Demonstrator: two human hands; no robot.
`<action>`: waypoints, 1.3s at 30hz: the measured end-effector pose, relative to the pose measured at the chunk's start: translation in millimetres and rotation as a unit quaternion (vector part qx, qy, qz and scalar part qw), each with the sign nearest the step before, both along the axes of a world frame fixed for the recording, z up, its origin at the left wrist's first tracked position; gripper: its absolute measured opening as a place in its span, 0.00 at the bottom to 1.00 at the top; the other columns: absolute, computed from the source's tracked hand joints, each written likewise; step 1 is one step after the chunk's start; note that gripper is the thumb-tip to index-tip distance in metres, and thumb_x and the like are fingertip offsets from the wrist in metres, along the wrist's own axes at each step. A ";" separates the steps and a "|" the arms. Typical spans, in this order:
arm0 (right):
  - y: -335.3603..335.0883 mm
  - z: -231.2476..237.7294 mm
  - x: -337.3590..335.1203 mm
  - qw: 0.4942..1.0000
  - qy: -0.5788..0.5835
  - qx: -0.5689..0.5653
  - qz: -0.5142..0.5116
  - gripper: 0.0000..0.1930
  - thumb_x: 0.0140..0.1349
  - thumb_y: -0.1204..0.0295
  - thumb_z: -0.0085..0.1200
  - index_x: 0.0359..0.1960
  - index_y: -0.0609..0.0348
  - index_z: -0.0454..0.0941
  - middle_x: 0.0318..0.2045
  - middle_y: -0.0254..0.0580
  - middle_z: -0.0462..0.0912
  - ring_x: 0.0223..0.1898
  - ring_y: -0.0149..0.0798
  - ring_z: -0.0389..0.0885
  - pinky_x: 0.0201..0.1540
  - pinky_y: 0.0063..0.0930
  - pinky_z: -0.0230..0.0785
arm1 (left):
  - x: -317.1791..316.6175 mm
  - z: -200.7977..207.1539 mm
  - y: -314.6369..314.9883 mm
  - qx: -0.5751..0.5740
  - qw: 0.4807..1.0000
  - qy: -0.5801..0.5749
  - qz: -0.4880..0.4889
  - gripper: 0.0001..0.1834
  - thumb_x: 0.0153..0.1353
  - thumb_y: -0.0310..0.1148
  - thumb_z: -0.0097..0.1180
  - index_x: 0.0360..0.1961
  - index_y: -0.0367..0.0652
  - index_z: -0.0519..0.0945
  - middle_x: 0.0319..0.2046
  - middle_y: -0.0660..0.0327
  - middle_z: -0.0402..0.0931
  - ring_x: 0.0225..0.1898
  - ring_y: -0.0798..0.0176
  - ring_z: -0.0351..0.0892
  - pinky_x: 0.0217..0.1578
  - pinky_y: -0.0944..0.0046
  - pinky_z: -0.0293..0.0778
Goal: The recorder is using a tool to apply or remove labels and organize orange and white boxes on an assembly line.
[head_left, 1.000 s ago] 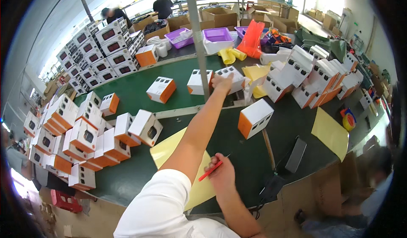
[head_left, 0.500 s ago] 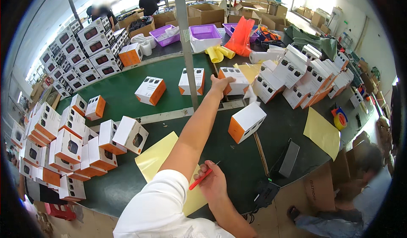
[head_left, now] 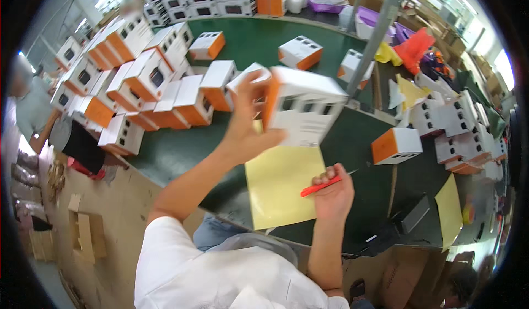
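Observation:
My left hand grips a white and orange cardboard box by its orange end, raised above the table. Dark pictures and small print mark the box's near side. My right hand is closed around a slim red-handled tool with a thin pointed tip; its exact kind is unclear. Beneath the raised box, a yellow sheet lies on the dark green table. Another such box stands apart on the table, to the right of my right hand.
Stacked boxes fill the table's left side, and more boxes are piled at the right. A metal post rises beyond the held box. A black device and a second yellow sheet lie near the right edge. Someone stands far left.
My left hand has drawn back from the far side of the table, bringing a box close over the yellow sheet. My right hand still holds the red tool. The view has turned left.

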State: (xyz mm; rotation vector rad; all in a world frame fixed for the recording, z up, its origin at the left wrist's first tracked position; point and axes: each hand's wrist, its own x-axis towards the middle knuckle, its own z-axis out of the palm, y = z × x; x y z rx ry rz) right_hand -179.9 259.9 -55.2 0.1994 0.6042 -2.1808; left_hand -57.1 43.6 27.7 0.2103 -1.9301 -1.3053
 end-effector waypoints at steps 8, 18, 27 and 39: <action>5.4 34.1 15.2 0.957 0.288 -0.011 -0.045 0.18 0.73 0.76 0.51 0.63 0.59 0.71 0.45 0.35 0.75 0.40 0.30 0.74 0.46 0.35 0.71 | 207.1 -98.4 -39.3 -0.039 0.968 -0.069 0.237 0.59 0.52 0.24 0.74 0.77 0.47 0.46 0.72 0.51 0.58 0.71 0.52 0.63 0.70 0.50 0.62; 54.0 66.5 24.4 0.680 0.660 0.317 -0.003 0.23 0.74 0.67 0.56 0.67 0.61 0.75 0.42 0.34 0.79 0.48 0.30 0.73 0.54 0.26 0.66 | 108.9 -47.9 52.9 -0.275 0.945 -0.179 -0.008 0.34 0.60 0.47 0.69 0.63 0.41 0.75 0.66 0.50 0.72 0.68 0.42 0.68 0.67 0.43 0.63; 48.2 67.1 35.4 0.421 0.802 0.419 0.066 0.08 0.59 0.77 0.65 0.40 0.53 0.86 0.36 0.34 0.85 0.40 0.38 0.80 0.48 0.34 0.62 | 67.5 -67.3 17.4 -0.386 0.816 -0.398 -0.165 0.51 0.56 0.69 0.63 0.73 0.48 0.68 0.78 0.48 0.52 0.80 0.40 0.45 0.77 0.30 0.35; 19.8 52.0 35.1 0.341 0.816 0.445 0.139 0.07 0.57 0.76 0.64 0.36 0.50 0.89 0.32 0.32 0.82 0.38 0.38 0.79 0.47 0.37 0.63 | 46.4 -99.6 32.9 -0.400 0.860 -0.295 -0.118 0.54 0.53 0.77 0.58 0.74 0.54 0.68 0.79 0.51 0.54 0.81 0.41 0.45 0.76 0.27 0.32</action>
